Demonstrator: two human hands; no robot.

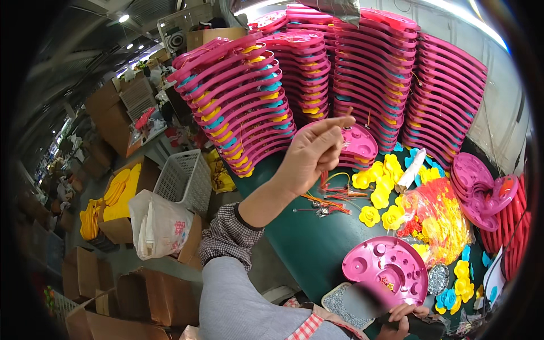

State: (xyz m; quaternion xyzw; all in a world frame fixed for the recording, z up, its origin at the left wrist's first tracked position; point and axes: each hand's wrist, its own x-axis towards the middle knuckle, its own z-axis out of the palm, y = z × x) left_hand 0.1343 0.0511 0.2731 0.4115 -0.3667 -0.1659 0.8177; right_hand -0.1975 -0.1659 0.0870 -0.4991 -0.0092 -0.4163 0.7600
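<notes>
My left hand (317, 148) is raised over the green table (292, 243), its fingers closed in a pinch. What it holds, if anything, is too small to make out. Beneath it lies a bundle of red and orange wires (334, 198) with small metal parts. Low at the right, my right hand (401, 317) is curled beside the near edge of a pink curved plastic panel (362, 255); a dark shape adjoins it, and its grip is partly hidden. Small yellow pieces (387, 282) sit on the panel. A tray of small silvery parts (345, 303) is left of this hand.
Tall stacks of pink panels (371, 73) line the table's back. Yellow flower-shaped pieces (381, 190), a plastic bag of red and yellow parts (439, 218) and a round dish of screws (438, 279) are at right. A white basket (187, 178) and cardboard boxes (153, 297) stand left.
</notes>
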